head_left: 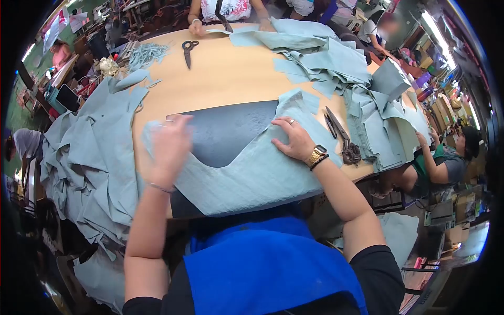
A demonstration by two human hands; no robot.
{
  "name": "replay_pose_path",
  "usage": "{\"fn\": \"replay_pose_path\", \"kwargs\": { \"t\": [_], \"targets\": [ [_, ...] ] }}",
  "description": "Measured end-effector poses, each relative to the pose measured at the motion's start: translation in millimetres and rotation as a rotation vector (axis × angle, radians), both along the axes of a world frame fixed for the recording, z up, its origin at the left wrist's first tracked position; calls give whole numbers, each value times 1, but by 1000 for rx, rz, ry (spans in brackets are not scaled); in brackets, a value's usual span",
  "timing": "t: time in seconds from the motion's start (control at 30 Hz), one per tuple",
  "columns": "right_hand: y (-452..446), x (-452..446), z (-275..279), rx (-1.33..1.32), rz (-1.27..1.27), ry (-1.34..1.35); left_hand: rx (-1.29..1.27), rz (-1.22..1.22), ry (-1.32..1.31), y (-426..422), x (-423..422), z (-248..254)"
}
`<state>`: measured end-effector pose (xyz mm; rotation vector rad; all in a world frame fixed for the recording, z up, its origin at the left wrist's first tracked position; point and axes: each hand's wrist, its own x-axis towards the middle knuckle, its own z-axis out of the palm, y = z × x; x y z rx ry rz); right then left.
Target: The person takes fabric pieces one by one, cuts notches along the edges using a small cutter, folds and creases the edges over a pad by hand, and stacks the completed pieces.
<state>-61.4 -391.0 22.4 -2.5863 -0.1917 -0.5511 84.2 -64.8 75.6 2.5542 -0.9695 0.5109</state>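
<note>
A pale blue-green fabric piece point(252, 170) with a curved cutout lies over a dark sheet point(226, 128) on the tan table point(215, 68). My right hand point(296, 139) rests palm down on the fabric's right part, fingers apart, with a watch on the wrist. Over the fabric's left part is my left hand point(170, 147), blurred by motion, so what its fingers hold cannot be made out. Dark-handled scissors point(341, 131) lie to the right of my right hand, beside a slim dark tool point(331, 126).
Heaped fabric point(94, 163) hangs over the table's left side. More fabric stacks point(336, 63) lie at the back right. Another pair of scissors point(188, 52) is near the far edge. A co-worker's hands point(197, 27) are across the table; another person point(441, 163) handles fabric at right.
</note>
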Motion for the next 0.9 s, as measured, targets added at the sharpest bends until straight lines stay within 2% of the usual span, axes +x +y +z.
{"fn": "replay_pose_path", "kwargs": {
  "t": [0.03, 0.13, 0.23, 0.33, 0.53, 0.63, 0.73, 0.77, 0.9],
  "targets": [
    [1, 1, -1, 0, -6, -20, -104, -117, 154, -26, -16, -5],
    [3, 5, -9, 22, 58, -23, -87, -203, 262, -88, -56, -44],
    [3, 4, -15, -52, 79, -24, -162, -300, 241, -104, -62, -65],
    [4, 3, -16, -76, 80, -24, -233, -344, 321, -96, -65, -73],
    [2, 5, -20, -161, 104, -63, -247, -338, 275, -80, -76, -73],
    [2, 6, -18, -179, 102, 63, -236, -347, 259, -79, -77, -74],
    [21, -10, 11, -503, 83, 243, -221, -359, 228, -79, -76, -76],
    [17, -9, 4, -474, 81, 314, -225, -361, 226, -79, -76, -77],
    [10, -8, 5, -519, -101, 237, -249, -364, 220, -79, -76, -80]
  ]
}}
